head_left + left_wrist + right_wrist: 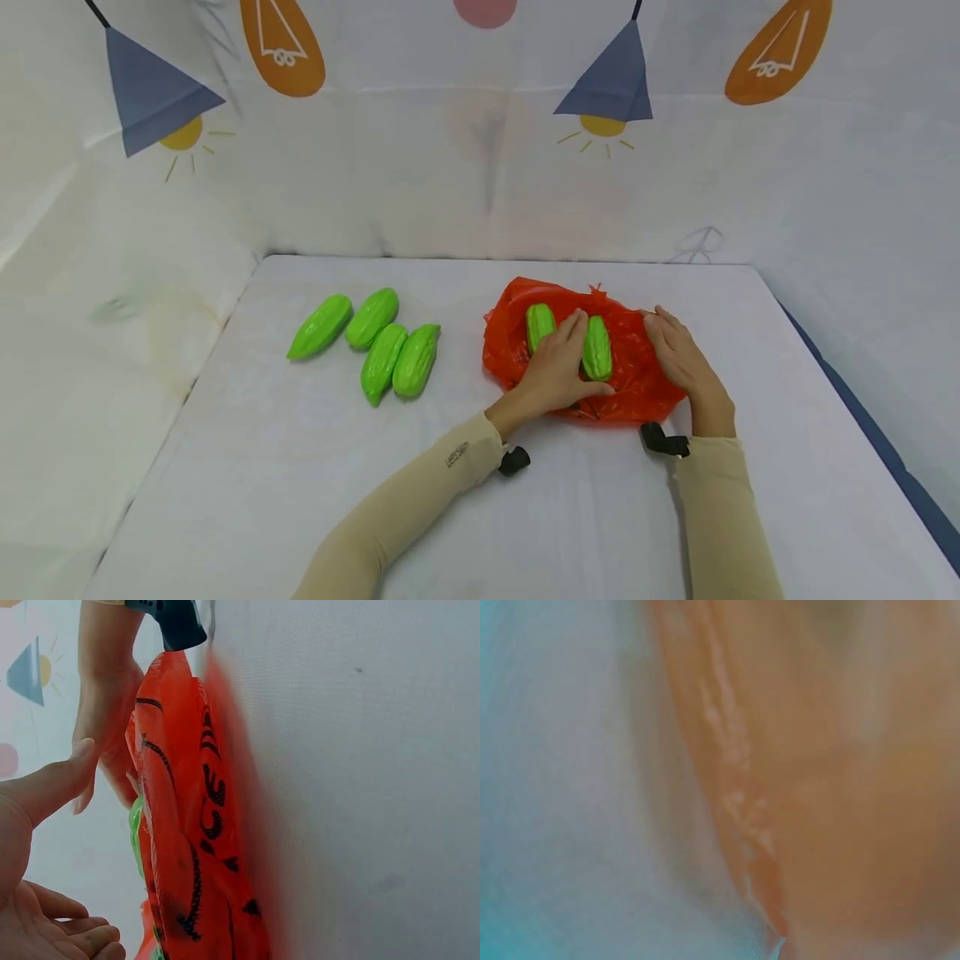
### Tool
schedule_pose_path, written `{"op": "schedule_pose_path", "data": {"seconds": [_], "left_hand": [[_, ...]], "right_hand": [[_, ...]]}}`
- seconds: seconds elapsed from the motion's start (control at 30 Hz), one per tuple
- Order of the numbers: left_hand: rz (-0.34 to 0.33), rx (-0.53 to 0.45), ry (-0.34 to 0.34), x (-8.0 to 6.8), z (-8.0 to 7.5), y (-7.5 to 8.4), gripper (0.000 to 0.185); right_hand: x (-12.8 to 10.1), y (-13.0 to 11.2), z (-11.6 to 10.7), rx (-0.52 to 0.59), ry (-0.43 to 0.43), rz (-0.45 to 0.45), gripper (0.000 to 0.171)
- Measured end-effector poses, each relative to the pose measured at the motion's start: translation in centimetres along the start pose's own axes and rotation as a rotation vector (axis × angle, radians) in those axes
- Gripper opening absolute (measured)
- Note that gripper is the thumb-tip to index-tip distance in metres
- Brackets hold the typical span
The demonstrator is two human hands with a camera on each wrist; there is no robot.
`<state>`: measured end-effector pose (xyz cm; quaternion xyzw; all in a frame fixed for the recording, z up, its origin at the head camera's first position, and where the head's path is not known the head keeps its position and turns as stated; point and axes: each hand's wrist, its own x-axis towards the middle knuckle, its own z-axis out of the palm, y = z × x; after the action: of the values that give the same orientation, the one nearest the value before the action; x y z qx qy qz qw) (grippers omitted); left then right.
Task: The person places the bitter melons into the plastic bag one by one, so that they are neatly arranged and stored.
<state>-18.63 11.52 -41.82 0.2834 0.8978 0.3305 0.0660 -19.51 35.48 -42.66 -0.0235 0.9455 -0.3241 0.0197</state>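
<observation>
left hand (557, 367) on red bag (637, 379) | right hand (678, 354) at bag's edge, grip unclear

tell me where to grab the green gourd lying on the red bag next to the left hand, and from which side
Probably best to take the green gourd across its thick middle, coming from above, thumb on one long side and fingers on the other. It lies flat on the red bag with its tapered ends pointing toward and away from the person, so the ends would slip. The left hand already rests beside it.

Bare table (585, 517) before red bag (637, 392)
</observation>
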Motion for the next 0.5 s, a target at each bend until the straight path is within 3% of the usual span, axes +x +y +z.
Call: {"op": "schedule_pose_path", "data": {"seconds": [0.3,0.5], "left_hand": [[0.047,-0.003,-0.009,-0.5,-0.8,-0.2,0.11],[0.059,-0.02,-0.048,-0.5,-1.7,0.0,0.109]], "right_hand": [[0.3,0.3,0.1,0.025,0.0,-0.035,0.063],[0.5,0.6,0.2,0.032,-0.039,0.003,0.067]]}}
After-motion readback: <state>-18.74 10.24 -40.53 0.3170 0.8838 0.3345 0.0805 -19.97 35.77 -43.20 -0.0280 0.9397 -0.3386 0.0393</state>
